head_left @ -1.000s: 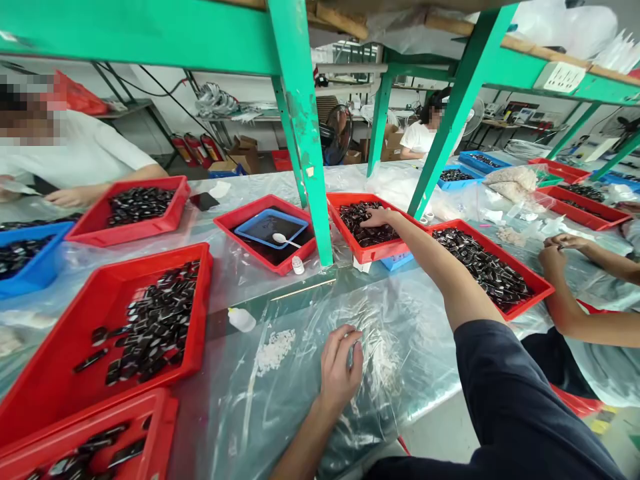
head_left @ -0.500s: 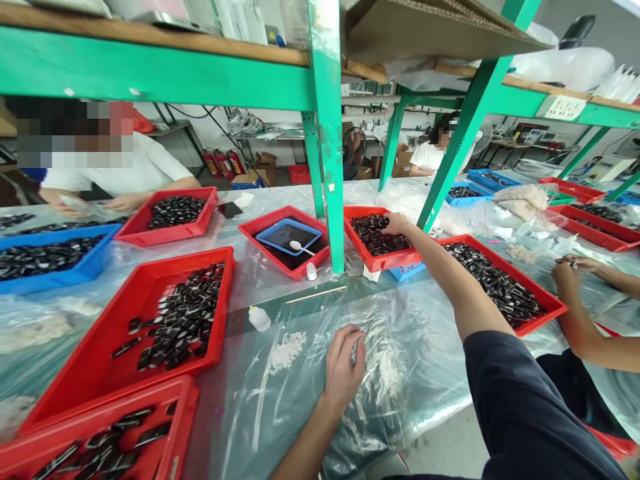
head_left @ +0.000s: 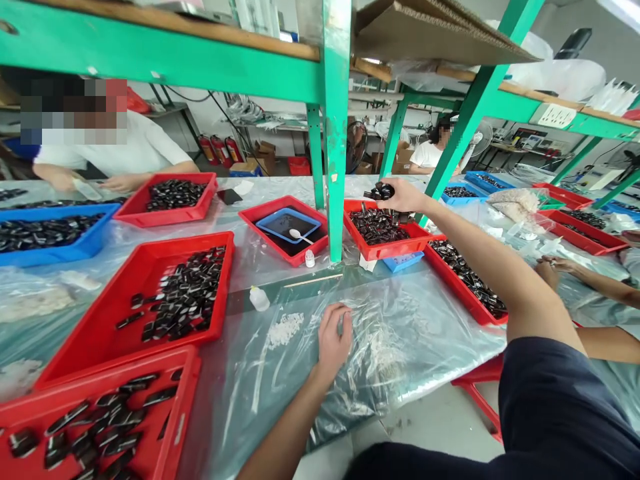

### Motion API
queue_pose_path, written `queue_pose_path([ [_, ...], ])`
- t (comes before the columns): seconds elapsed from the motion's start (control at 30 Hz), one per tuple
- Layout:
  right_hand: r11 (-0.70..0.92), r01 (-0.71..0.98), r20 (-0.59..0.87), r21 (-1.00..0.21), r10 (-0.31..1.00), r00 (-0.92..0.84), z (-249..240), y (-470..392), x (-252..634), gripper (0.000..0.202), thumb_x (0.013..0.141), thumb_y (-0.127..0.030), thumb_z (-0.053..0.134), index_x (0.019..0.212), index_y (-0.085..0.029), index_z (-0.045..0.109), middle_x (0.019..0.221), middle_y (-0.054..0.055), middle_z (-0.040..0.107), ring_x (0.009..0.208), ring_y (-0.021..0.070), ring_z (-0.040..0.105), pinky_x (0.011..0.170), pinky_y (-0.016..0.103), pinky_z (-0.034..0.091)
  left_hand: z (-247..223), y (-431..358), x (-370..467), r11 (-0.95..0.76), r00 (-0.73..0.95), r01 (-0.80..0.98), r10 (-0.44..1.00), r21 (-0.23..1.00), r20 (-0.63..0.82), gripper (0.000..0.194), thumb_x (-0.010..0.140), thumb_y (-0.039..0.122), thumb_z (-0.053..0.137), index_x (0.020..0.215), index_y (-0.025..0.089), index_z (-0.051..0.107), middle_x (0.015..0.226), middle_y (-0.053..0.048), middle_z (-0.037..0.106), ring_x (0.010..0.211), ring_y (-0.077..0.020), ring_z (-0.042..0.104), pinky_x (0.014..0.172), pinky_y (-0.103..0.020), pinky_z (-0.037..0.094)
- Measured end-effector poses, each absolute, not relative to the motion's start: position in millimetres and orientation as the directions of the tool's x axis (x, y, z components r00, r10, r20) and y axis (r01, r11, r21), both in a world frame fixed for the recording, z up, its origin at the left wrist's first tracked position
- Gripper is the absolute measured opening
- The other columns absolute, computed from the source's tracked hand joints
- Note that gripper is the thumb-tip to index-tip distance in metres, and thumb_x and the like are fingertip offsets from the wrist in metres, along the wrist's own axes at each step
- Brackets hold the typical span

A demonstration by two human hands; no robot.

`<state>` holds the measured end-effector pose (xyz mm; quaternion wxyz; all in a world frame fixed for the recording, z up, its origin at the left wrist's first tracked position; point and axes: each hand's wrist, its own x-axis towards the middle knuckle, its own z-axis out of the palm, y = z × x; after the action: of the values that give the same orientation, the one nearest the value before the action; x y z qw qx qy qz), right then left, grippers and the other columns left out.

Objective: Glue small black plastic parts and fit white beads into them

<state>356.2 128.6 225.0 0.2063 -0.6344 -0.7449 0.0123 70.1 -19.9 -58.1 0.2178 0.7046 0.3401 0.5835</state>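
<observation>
Over the red tray (head_left: 383, 251) at the green post, my right hand (head_left: 406, 195) is closed on a handful of small glossy black pieces (head_left: 381, 192). More black pieces (head_left: 375, 227) fill the tray underneath. My left hand (head_left: 335, 337) rests on the plastic-covered table (head_left: 425, 340), fingers loosely curved, thumb apart, nothing visible in it. Left of that hand lies a pile of tiny white bits (head_left: 285, 330). Behind the pile is a small white squeeze bottle (head_left: 259, 299), and a thin wooden stick (head_left: 314, 281) lies farther back.
Large red trays (head_left: 65, 353) of black pieces stand on the left. A blue tray (head_left: 313, 220) with a white spoon (head_left: 299, 235) sits inside another red tray. The green post (head_left: 336, 147) rises near my right hand. Co-workers sit across and to the right.
My right hand has risen out of the red tray, bringing a handful of black pieces up with it. My left hand stays in about the same place on the table.
</observation>
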Motion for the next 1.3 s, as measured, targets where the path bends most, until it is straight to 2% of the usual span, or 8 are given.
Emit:
queue_pose_path([
  [0.13,0.404,0.828,0.288,-0.389,0.907,-0.307,217,79,326,0.028,0.081,-0.040,0.077,0.092,-0.017,0.065,0.081,-0.003,0.061,0.076,0.0139,0.050,0.074,0.028,0.043,-53,-11,67,-0.585,-0.012,0.164,0.804,0.794,0.594,0.021,0.106,0.031,0.057,0.098,0.023,0.075,0.101,-0.007,0.074,0.093,-0.0194,0.072,0.079,-0.032,0.057],
  [0.33,0.421,0.782,0.137,-0.459,0.903,-0.406,154,13,284,0.023,0.082,-0.033,0.074,0.099,-0.018,0.070,0.093,0.000,0.070,0.083,0.0169,0.059,0.077,0.028,0.044,-51,8,59,-0.409,-0.222,0.075,0.882,0.909,0.415,0.024,0.105,0.035,0.057,0.093,0.022,0.074,0.103,-0.009,0.072,0.099,-0.0206,0.070,0.078,-0.031,0.053],
  [0.57,0.265,0.955,-0.152,-0.132,0.947,-0.283,58,3,253,0.039,0.089,-0.027,0.073,0.127,-0.024,0.070,0.125,0.009,0.069,0.097,0.0242,0.070,0.080,0.030,0.050,-52,11,59,-0.408,-0.210,0.063,0.887,0.911,0.412,0.028,0.106,0.041,0.056,0.095,0.022,0.073,0.104,-0.010,0.071,0.099,-0.0213,0.069,0.080,-0.032,0.053],
  [0.73,0.331,0.942,-0.187,-0.060,0.923,-0.336,34,8,249,0.045,0.100,-0.025,0.066,0.145,-0.024,0.064,0.146,0.015,0.062,0.120,0.0299,0.071,0.098,0.037,0.058,-50,9,60,-0.394,-0.204,0.084,0.892,0.915,0.403,0.029,0.106,0.041,0.056,0.095,0.021,0.074,0.106,-0.010,0.072,0.099,-0.0207,0.068,0.079,-0.032,0.053],
  [0.9,0.436,0.873,-0.221,-0.217,0.849,-0.479,38,17,277,0.084,0.088,-0.033,0.087,0.163,-0.027,0.052,0.170,0.019,0.044,0.157,0.0385,0.048,0.128,0.052,0.042,-48,9,59,-0.419,-0.195,0.100,0.881,0.902,0.431,0.030,0.108,0.042,0.055,0.097,0.022,0.074,0.106,-0.010,0.072,0.101,-0.0215,0.069,0.081,-0.033,0.053],
  [1.0,0.414,0.865,-0.171,-0.284,0.866,-0.471,44,13,299,0.095,0.088,-0.046,0.086,0.170,-0.031,0.041,0.176,0.018,0.036,0.163,0.0412,0.039,0.130,0.057,0.039,-48,10,59,-0.426,-0.202,0.101,0.876,0.899,0.438,0.030,0.107,0.042,0.055,0.096,0.021,0.073,0.105,-0.010,0.072,0.100,-0.0216,0.069,0.081,-0.033,0.053],
  [1.2,0.340,0.910,0.048,-0.236,0.940,-0.339,21,-43,300,0.088,0.094,-0.058,0.077,0.167,-0.023,0.044,0.164,0.021,0.052,0.152,0.0416,0.052,0.125,0.062,0.045,-46,9,58,-0.424,-0.186,0.145,0.876,0.894,0.445,0.032,0.108,0.045,0.054,0.097,0.022,0.073,0.102,-0.009,0.074,0.096,-0.0203,0.070,0.080,-0.032,0.054],
  [1.3,0.281,0.945,0.163,-0.165,0.953,-0.255,-7,-71,281,0.087,0.099,-0.063,0.067,0.169,-0.018,0.042,0.174,0.024,0.039,0.165,0.0430,0.033,0.132,0.062,0.035,-46,7,57,-0.465,-0.159,0.151,0.860,0.872,0.486,0.032,0.108,0.044,0.054,0.098,0.021,0.074,0.103,-0.009,0.075,0.096,-0.0205,0.070,0.081,-0.032,0.053],
])
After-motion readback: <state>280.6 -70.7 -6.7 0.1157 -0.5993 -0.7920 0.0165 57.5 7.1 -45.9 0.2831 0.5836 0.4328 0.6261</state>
